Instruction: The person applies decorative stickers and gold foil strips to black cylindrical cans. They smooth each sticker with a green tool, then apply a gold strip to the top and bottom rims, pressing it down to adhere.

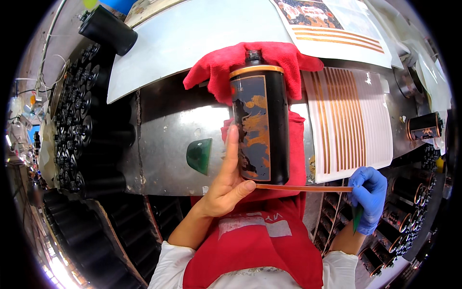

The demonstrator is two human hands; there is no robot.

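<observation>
A black bottle (278,125) with a grey, orange and copper picture panel lies on a red towel (211,72), its neck pointing away from me. My bare left hand (226,185) grips the bottle's lower left, a finger stretched along its side. The left thumb rests at one end of a narrow copper-coloured strip (303,188), which runs taut to the right past the bottle's base. In a blue glove, my right hand (369,197) pinches the other end. A green piece (357,217), like a scraper blade, sticks out below the gloved fingers.
A dark green scraper (199,156) lies on the metal table (168,130). Right of the towel is a white sheet (380,125) of copper strips; another printed sheet (356,50) lies beyond. Many black bottles (86,125) crowd the left, and decorated bottles (392,224) fill the lower right.
</observation>
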